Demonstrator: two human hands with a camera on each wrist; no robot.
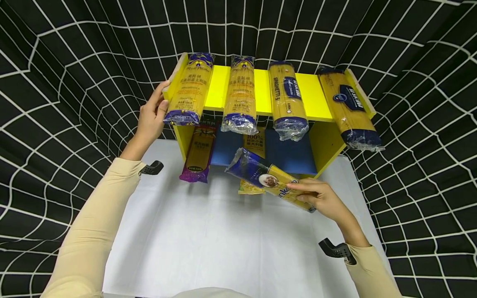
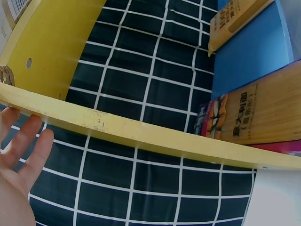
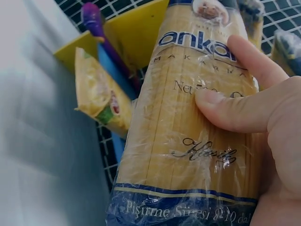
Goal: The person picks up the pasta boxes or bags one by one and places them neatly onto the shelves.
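Note:
My right hand (image 1: pixel 320 198) grips a blue-and-yellow pack of spaghetti (image 1: pixel 270 180), thumb across its printed front in the right wrist view. The pack slants in front of the lower blue shelf (image 1: pixel 287 153), its blue end toward the shelf. My left hand (image 1: pixel 150 114) rests against the outer left side of the yellow shelf unit (image 1: pixel 262 89); in the left wrist view its fingers (image 2: pixel 37 146) are fairly straight at the board's edge. Behind the held pack, a yellow pasta pack (image 1: pixel 254 138) lies partly hidden. A purple-ended pasta pack (image 1: pixel 199 151) lies at the lower left.
Across the top shelf lie two purple-ended spaghetti packs (image 1: pixel 191 89) (image 1: pixel 240 93) and two dark-blue-ended spaghetti packs (image 1: pixel 288 97) (image 1: pixel 350 107), their ends overhanging the front edge. A white table surface (image 1: pixel 208 240) spreads in front. Black cloth with white grid lines (image 1: pixel 56 103) surrounds the area.

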